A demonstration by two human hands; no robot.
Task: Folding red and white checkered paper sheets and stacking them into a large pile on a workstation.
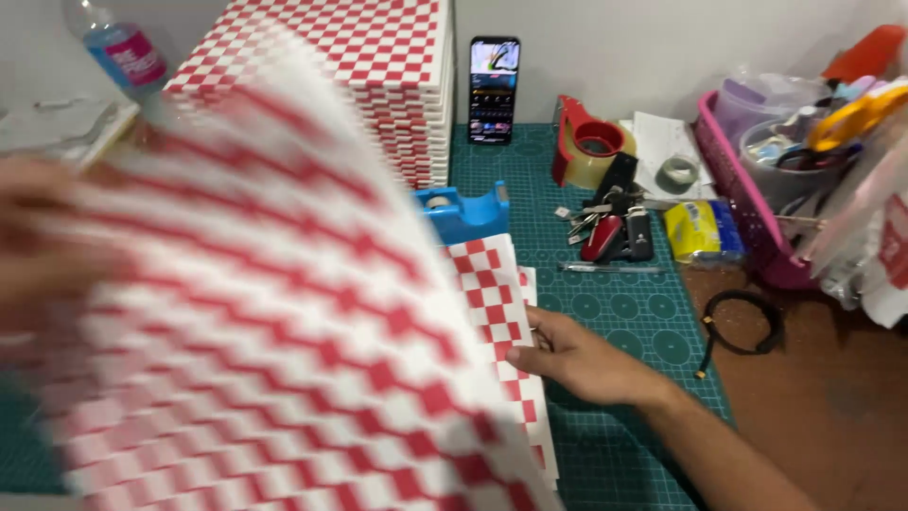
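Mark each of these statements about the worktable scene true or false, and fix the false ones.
1. The right hand rests on the small stack of red-and-white checkered sheets. True.
2. The phone lies flat on the green cutting mat. False: it stands upright against the wall.
3. The blue tape dispenser sits beside the tall checkered stack. True.
4. The pink basket is at the left edge. False: it is at the right.
5. The left hand holds a large checkered sheet, blurred. True.

Checkered sheet [284, 312] matt paper; cutting mat [624, 312] matt.
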